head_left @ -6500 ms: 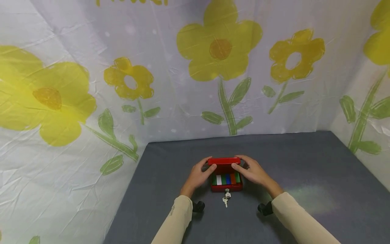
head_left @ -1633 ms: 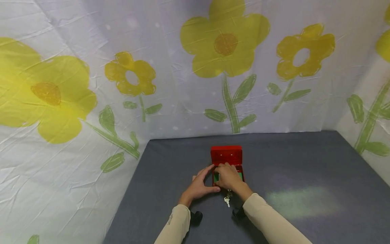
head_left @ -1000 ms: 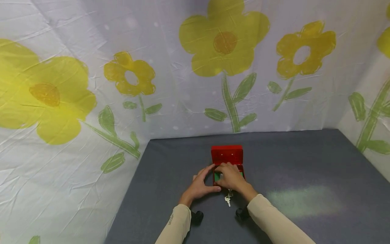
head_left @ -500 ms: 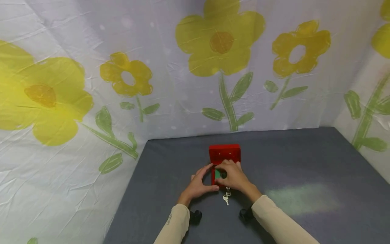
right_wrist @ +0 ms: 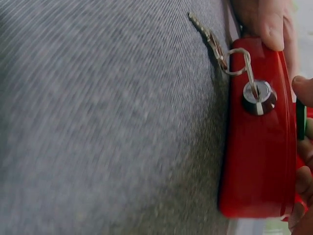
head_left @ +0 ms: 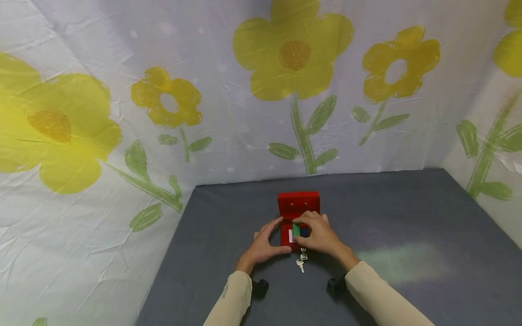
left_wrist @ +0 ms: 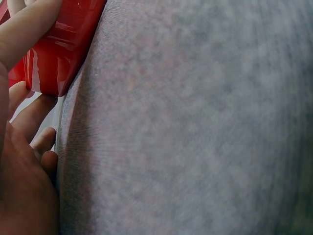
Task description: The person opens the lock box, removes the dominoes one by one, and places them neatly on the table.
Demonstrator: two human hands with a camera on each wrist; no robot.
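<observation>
A small red cash box (head_left: 287, 244) stands with its lid (head_left: 299, 204) raised. My left hand (head_left: 263, 246) holds its left end, thumb at the front corner and fingertips toward the back; the left wrist view shows fingers against the red wall (left_wrist: 49, 68). Over the box, my right hand (head_left: 320, 233) pinches a thin green rectangular tile (head_left: 296, 230) between thumb and fingers. Edge-on, the green tile (right_wrist: 301, 120) also appears in the right wrist view. Inside the box lie a white tile (head_left: 291, 236) and a blue one (head_left: 304, 232); the right hand hides the rest.
A key sits in the lock (right_wrist: 259, 97) on the box's front, and a second key (head_left: 300, 265) hangs from its ring onto the grey tabletop (head_left: 228, 217). A flower-printed cloth (head_left: 228, 149) rises behind and beside the table.
Both hands first held the half-raised lid; it now stands up. The right hand then reached inside, and has just lifted the green tile from the left end, uncovering the white one.
</observation>
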